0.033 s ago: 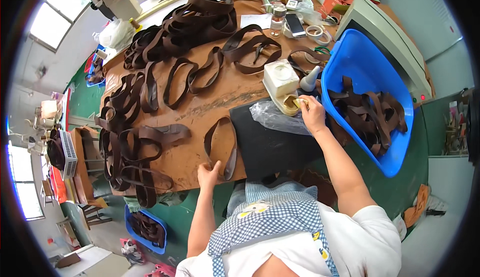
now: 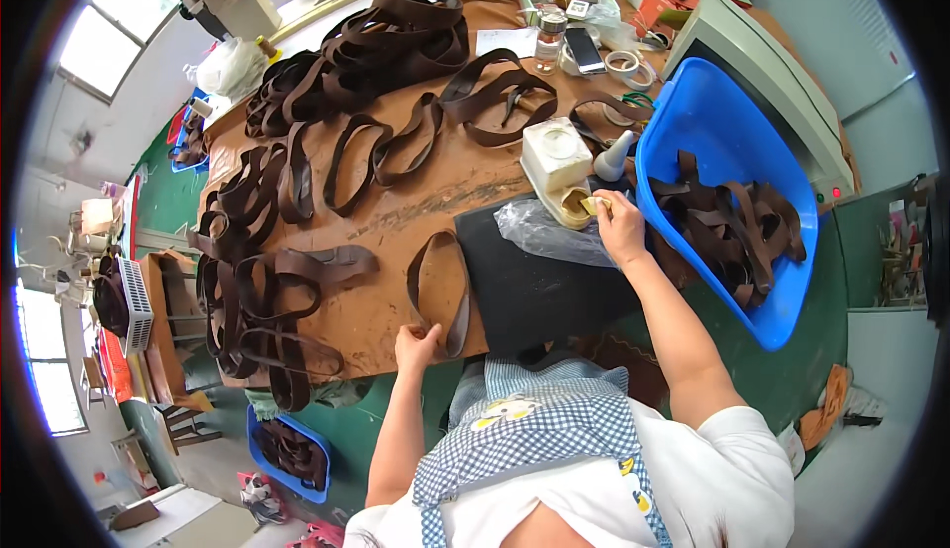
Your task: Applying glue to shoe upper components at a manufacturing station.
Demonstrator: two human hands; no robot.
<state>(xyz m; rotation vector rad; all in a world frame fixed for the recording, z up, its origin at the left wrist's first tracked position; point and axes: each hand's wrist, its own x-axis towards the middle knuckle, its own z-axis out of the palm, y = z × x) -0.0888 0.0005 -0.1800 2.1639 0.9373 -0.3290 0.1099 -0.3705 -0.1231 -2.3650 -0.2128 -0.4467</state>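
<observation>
The person's left forearm (image 2: 396, 439) reaches far from the near edge, elbow low and slightly bent, with the left hand (image 2: 416, 348) at the near edge of the brown surface (image 2: 396, 219). Its grip is pressed together, thumb and fingers pinching the near end of a brown strap loop (image 2: 460, 315); the loop stands open, extending away from the hand, just left of a black mat (image 2: 544, 296). The right arm (image 2: 678, 335) angles far and left, bent at the elbow, bringing the right hand (image 2: 620, 226) beside the right rim of a cream cup (image 2: 570, 217). There the fingertips are closed around a small yellowish piece (image 2: 591, 205) at the cup's mouth; its lower end is too small to make out. A white block-shaped container (image 2: 556, 157) stands just beyond the cup, clear plastic (image 2: 539, 234) lies on the mat's far part, and a blue basket (image 2: 658, 177) holding brown straps (image 2: 757, 236) sits right of the right hand
</observation>
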